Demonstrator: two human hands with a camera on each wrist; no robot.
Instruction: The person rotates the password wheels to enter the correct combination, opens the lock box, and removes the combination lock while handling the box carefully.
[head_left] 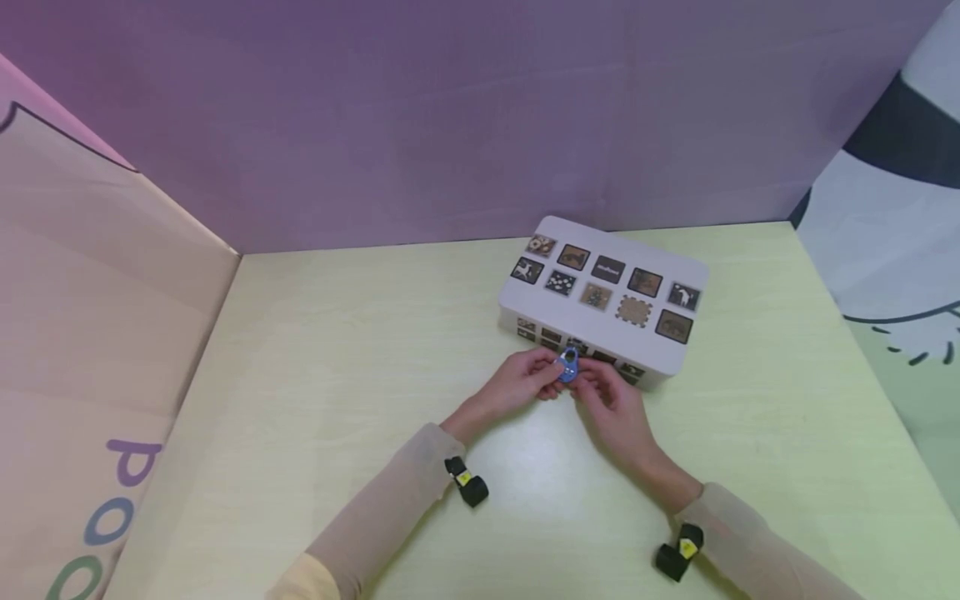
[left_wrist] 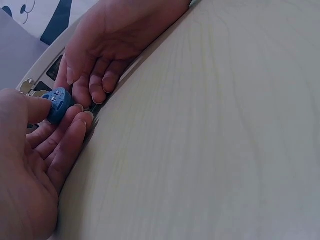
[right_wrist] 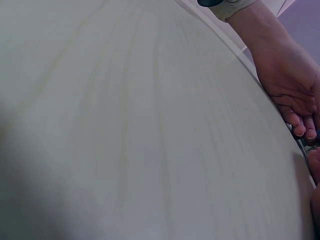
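A small blue padlock is in front of the white tin box, by its front side. My left hand pinches the padlock, its thumb on the near face in the left wrist view, where small metallic-looking marks show on the blue body. A metal latch of the box shows just behind. From the other side my right hand comes up close against the padlock with bent fingers; whether it grips it is hidden. Only my left hand is clear in the right wrist view.
The box, printed with dark picture squares, stands tilted near the back of the pale wooden table. A purple backdrop rises behind it, and a printed panel stands at the left. Black straps cross both sleeves.
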